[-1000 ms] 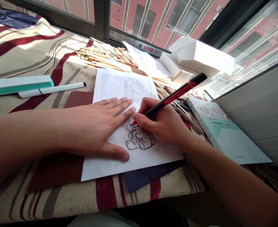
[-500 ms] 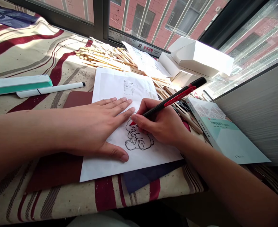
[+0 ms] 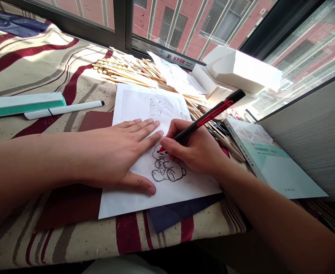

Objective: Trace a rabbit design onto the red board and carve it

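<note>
My left hand (image 3: 124,150) lies flat on a white sheet of paper (image 3: 121,203), fingers stretched out and thumb spread. In my right hand (image 3: 191,146) is a black and red pen (image 3: 210,115), gripped near its lower end and slanting up to the right. Its red tip touches or hovers just over the face of a black-outlined cartoon animal drawing (image 3: 167,167) that clasps a carrot-like shape. Higher on the sheet is a fainter small drawing (image 3: 156,107) with pointed ears. Under the paper lie a dark red sheet (image 3: 70,207) and a dark blue sheet (image 3: 181,213).
A white marker (image 3: 67,109) lies beside a white and teal case (image 3: 27,102) on the striped cloth (image 3: 90,238). Wooden sticks (image 3: 127,72) and a white box (image 3: 238,68) stand by the window. A pale green book (image 3: 275,163) lies at right.
The pen's upper end has tipped slightly down and left. Both hands stay in nearly the same place on the paper; the whole view has shifted a little.
</note>
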### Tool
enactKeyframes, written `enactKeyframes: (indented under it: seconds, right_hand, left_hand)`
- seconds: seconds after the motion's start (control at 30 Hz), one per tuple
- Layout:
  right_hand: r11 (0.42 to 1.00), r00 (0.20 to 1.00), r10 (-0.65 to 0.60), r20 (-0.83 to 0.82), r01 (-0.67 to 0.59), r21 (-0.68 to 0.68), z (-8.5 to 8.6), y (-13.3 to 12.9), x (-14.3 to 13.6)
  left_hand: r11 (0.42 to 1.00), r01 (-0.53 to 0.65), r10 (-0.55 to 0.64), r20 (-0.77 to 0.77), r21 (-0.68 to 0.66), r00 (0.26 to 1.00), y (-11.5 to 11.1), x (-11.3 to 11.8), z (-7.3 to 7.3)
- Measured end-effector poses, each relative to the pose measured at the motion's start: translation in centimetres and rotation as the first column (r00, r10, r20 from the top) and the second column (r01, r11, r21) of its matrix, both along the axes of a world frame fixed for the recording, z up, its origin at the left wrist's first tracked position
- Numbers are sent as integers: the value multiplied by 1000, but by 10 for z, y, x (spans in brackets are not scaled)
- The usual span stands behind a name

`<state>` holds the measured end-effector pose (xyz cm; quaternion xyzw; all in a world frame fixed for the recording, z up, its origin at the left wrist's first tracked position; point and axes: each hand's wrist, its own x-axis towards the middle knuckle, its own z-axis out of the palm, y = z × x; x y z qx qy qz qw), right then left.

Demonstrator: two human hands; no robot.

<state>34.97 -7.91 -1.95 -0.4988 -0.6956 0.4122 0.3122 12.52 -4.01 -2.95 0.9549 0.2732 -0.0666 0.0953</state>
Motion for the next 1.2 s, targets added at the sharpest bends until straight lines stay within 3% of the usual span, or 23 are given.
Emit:
enactKeyframes:
  seconds: [0.2, 0.33, 0.43, 0.53, 0.6, 0.67, 0.87, 1.0, 1.13, 1.2]
  right_hand:
    - [1000, 1000, 19, 8, -19, 24, -1, -2, -4]
    - [991, 1000, -15, -18, 17, 134, 2, 0, 9]
    - [939, 986, -164, 12, 152, 308, 9, 8, 34]
    - [885, 885, -347, 310, 199, 422, 15, 17, 57]
    - [899, 807, -375, 456, 196, 392, 16, 21, 64]
    - [917, 778, -363, 513, 203, 342, 16, 22, 64]
    - [948, 870, -303, 390, 235, 213, 13, 22, 60]
    - [958, 892, -264, 368, 198, 209, 9, 24, 65]
    - [966, 902, -238, 360, 179, 188, 4, 25, 67]
    - [964, 911, -249, 329, 198, 180, 3, 25, 67]
  left_hand:
    - [1000, -13, 13, -15, -28, 1000, 0, 0, 2]
    - [1000, -15, 14, -28, -23, 1000, 1, 0, 2]
    - [999, -13, 13, -15, -30, 1000, 1, -1, 2]
    - [1000, 25, -25, 26, -7, 999, 1, -3, 0]
    - [999, 36, -36, 29, 11, 999, 0, -5, -2]
    - [999, 36, -37, 36, 21, 999, 0, -6, -4]
    - [989, 111, -120, 93, 95, 988, 2, -7, 4]
    - [944, 214, -256, 148, 251, 955, -35, -10, 4]
    - [914, -19, -118, 312, 405, 943, -98, -5, -13]
    - [901, -8, -129, 286, 433, 950, -120, 3, -20]
